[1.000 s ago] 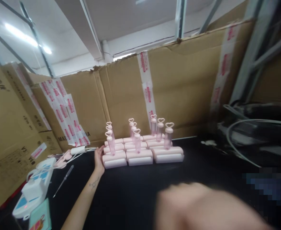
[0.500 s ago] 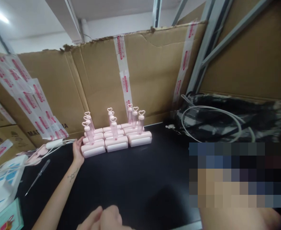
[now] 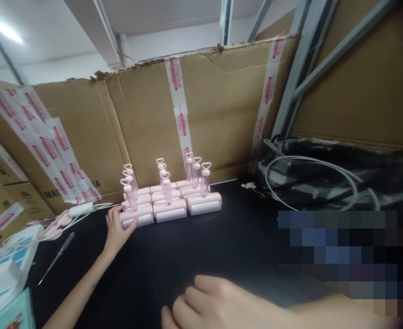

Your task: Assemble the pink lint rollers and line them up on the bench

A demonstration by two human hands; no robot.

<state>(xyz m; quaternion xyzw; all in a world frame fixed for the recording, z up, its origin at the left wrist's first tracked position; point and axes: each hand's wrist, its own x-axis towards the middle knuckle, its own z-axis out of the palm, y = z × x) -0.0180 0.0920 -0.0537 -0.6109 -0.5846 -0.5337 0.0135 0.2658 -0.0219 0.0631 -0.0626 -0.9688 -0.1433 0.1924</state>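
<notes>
Pink lint rollers with white rolls stand in close rows on the black table, their clear pink handles upright and topped with heart-shaped loops. My left hand grips the left end of the front-left lint roller, thumb along the front and fingers behind. Low in the view, my right hand is closed, knuckles up, above the table in front of the rows. Its fingers curl under, so whatever they may hold is hidden.
Cardboard walls the back. On the left are a screwdriver, a white power strip, cables and a teal box. A black bag with a coiled white cable lies at the right, beside a metal post.
My left hand has come forward around the end of the front-left lint roller, its thumb now in front. My right hand has moved rightward and farther into view. The camera has shifted slightly.
</notes>
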